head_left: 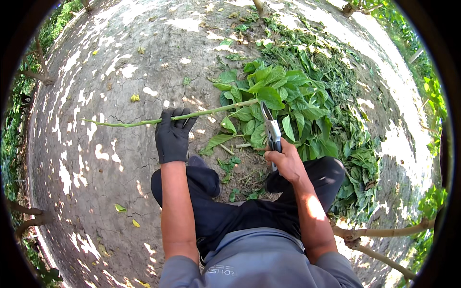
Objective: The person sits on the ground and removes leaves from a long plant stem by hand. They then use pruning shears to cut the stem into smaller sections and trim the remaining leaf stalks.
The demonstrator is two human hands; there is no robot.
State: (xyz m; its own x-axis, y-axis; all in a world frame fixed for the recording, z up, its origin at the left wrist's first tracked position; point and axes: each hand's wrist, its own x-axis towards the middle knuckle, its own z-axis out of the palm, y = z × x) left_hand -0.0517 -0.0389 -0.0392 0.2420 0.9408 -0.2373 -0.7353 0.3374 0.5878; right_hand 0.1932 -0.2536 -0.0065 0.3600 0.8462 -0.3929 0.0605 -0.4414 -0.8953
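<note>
My left hand [174, 138], in a dark glove, holds a long green stem [216, 110] with its leaves off, thin end to the left. Bare, my right hand [286, 160] grips pruning shears [272, 129] by the handles. The blades point up beside the stem's thick end; whether they touch it I cannot tell. A heap of fresh green leaves [302, 97] lies just beyond and right of the shears. Two short cut stem pieces [242, 145] rest on the soil between my legs and the heap.
Wilted leaves and cuttings [360, 165] curve around the right side of the fresh heap. Bare branches [389, 231] reach in at the lower right. A small trunk [262, 9] stands at the top. Cracked, sun-dappled soil [108, 180] extends left, with more branches [45, 77] at the edge.
</note>
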